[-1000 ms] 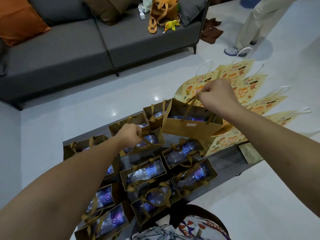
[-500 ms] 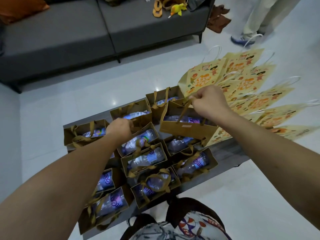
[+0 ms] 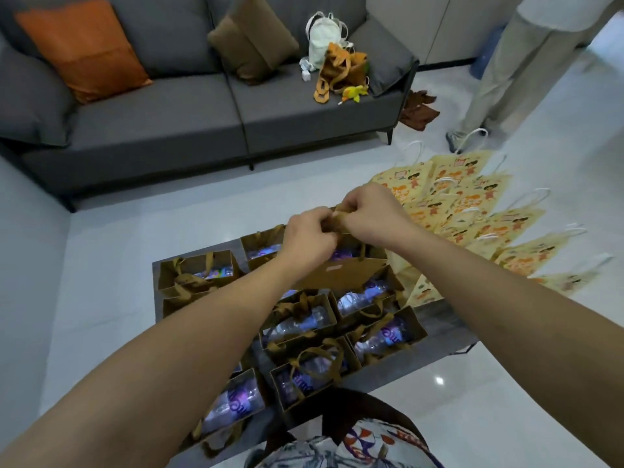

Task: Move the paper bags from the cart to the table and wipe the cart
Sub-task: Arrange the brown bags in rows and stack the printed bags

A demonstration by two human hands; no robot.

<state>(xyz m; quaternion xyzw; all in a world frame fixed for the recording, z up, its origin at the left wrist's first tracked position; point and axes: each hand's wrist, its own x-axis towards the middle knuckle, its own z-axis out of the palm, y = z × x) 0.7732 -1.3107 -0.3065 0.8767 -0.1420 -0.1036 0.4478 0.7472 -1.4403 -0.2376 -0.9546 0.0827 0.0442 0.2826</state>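
Fingers of both hands are curled around the brown ribbon handles (image 3: 337,220) of one paper bag, pinching them together at the top. The left hand (image 3: 305,238) and right hand (image 3: 373,216) meet knuckle to knuckle, touching, over the far right part of a grey surface. Their grip is tight; no finger is straight. Below the hands hangs the bag (image 3: 341,275), brown kraft paper, its mouth held slightly open, something purple showing inside. Whether its base rests on the surface or is lifted clear cannot be told, since the forearms cover it. Around it, packed close together, stand more brown bags (image 3: 305,320) of the same kind, each holding a clear plastic bottle with a purple label and topped with loose ribbon loops. They fill the grey top (image 3: 445,327), which may be the cart or the table; nothing here settles which. Just right of it, flat yellow cartoon-printed bags (image 3: 466,211) with white cord handles lie fanned out. Beyond is a grey sofa (image 3: 189,113) with an orange cushion (image 3: 84,49) and a white backpack (image 3: 322,37). A second person's legs (image 3: 506,69) stand at upper right. Risks, as a judgement: the bottle makes the bag heavy, so a ribbon could slip or tear free on lifting; swinging the bag could snag a neighbour's loops and tip it; the yellow bags could be knocked aside.
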